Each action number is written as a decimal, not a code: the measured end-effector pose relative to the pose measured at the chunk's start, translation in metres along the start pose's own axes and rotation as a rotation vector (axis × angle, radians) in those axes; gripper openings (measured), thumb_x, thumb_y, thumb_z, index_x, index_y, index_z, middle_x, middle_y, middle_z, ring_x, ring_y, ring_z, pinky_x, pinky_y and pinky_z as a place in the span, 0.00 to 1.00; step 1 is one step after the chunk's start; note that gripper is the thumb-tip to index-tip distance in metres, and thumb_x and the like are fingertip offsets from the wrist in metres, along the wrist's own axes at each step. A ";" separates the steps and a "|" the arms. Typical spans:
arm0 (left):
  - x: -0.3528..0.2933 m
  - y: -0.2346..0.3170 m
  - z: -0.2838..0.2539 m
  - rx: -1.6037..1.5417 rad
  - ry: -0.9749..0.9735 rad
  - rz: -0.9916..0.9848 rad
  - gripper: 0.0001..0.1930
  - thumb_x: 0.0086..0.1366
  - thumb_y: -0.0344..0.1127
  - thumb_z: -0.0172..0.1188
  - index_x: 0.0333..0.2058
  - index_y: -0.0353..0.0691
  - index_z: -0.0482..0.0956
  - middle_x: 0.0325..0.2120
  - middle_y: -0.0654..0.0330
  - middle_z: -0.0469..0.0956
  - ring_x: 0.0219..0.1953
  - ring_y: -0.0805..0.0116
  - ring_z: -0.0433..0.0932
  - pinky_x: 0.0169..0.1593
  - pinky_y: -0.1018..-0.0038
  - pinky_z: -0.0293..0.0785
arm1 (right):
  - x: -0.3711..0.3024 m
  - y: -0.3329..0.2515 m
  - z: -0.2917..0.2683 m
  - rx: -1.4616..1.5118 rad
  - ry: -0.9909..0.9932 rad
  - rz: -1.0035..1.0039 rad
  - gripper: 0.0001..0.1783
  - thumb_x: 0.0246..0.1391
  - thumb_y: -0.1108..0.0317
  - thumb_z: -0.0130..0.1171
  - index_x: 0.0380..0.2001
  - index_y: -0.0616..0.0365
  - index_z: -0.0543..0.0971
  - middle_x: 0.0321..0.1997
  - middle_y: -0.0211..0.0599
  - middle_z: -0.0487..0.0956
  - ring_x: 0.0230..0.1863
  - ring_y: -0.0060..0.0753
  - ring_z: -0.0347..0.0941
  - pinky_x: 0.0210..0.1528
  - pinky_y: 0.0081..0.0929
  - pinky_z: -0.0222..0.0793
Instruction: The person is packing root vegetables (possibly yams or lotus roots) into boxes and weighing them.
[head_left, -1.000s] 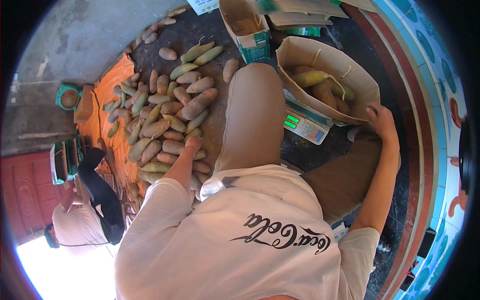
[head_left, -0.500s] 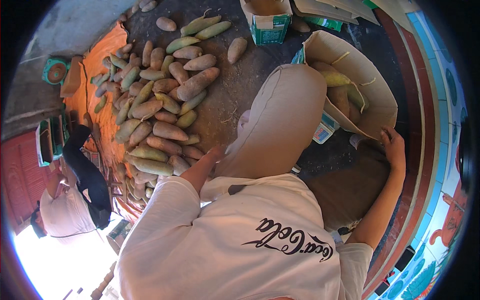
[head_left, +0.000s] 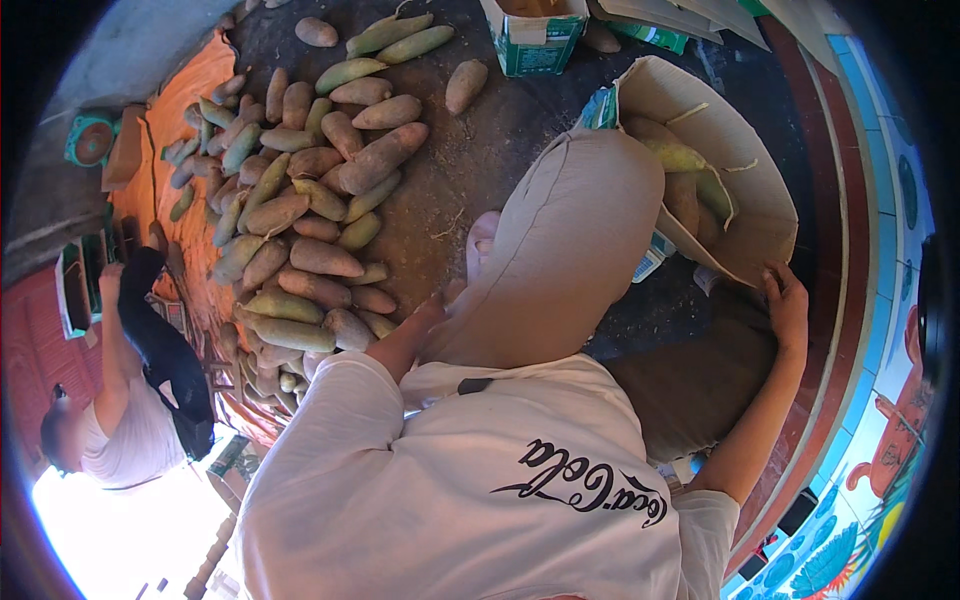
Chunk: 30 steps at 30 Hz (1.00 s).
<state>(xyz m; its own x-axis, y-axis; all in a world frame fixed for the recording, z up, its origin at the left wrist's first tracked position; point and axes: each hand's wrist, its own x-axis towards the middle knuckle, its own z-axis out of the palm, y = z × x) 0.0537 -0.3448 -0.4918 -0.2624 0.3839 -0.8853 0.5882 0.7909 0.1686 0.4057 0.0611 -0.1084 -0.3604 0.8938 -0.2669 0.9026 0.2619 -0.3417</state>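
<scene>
My right hand (head_left: 787, 300) grips the near edge of an open cardboard box (head_left: 755, 215), its fingertips on the rim. Inside the box lie several large tubers (head_left: 683, 200), brownish and yellow-green, some with thin root tails. My left hand (head_left: 432, 308) rests beside my bent left leg; its fingers are largely hidden behind the trouser leg. To its left spreads a big heap of long tubers (head_left: 325, 258), pinkish-brown and greenish. Part of a small device with a keypad (head_left: 653, 258) shows between the box and my leg.
Another open green-and-white box (head_left: 535, 42) stands at the far side. A single tuber (head_left: 466, 87) lies apart from the heap. An orange sheet (head_left: 180, 100) runs along the heap's left. At far left another person (head_left: 130, 420) raises an arm near stacked boxes (head_left: 75, 290).
The view has shifted slightly, so the heap appears further left. The other person has raised an arm toward the stacked boxes. My right hand stays at the box's rim.
</scene>
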 end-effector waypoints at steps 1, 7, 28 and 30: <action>0.000 0.003 0.000 -0.009 0.007 -0.008 0.32 0.51 0.47 0.56 0.53 0.40 0.61 0.51 0.47 0.65 0.53 0.53 0.67 0.53 0.64 0.65 | 0.000 0.000 -0.001 0.013 -0.017 0.029 0.13 0.51 0.69 0.54 0.40 0.62 0.75 0.37 0.50 0.77 0.40 0.42 0.74 0.42 0.30 0.67; -0.019 -0.002 -0.001 -0.053 0.053 -0.066 0.33 0.49 0.47 0.57 0.52 0.39 0.61 0.51 0.47 0.65 0.53 0.53 0.66 0.53 0.65 0.65 | 0.001 0.006 0.003 -0.053 0.009 0.024 0.13 0.50 0.69 0.54 0.39 0.62 0.75 0.39 0.50 0.76 0.42 0.45 0.73 0.44 0.31 0.66; -0.046 -0.007 -0.129 -0.463 0.720 -0.297 0.45 0.31 0.42 0.73 0.50 0.36 0.60 0.48 0.48 0.66 0.50 0.54 0.67 0.51 0.68 0.66 | 0.008 0.001 0.003 -0.064 0.054 -0.120 0.13 0.49 0.67 0.54 0.38 0.60 0.75 0.35 0.54 0.76 0.39 0.52 0.72 0.41 0.36 0.66; -0.042 -0.020 -0.128 -0.534 0.829 -0.293 0.44 0.32 0.41 0.73 0.49 0.36 0.60 0.46 0.48 0.67 0.50 0.54 0.68 0.51 0.67 0.67 | 0.010 0.001 0.003 -0.061 0.048 -0.103 0.14 0.49 0.68 0.54 0.38 0.62 0.75 0.36 0.53 0.76 0.40 0.50 0.72 0.42 0.34 0.66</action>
<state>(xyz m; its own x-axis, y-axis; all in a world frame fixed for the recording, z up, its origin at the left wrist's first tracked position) -0.0446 -0.3160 -0.4024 -0.9057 0.1894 -0.3792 0.0521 0.9376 0.3438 0.4025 0.0694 -0.1140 -0.4418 0.8769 -0.1892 0.8745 0.3739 -0.3090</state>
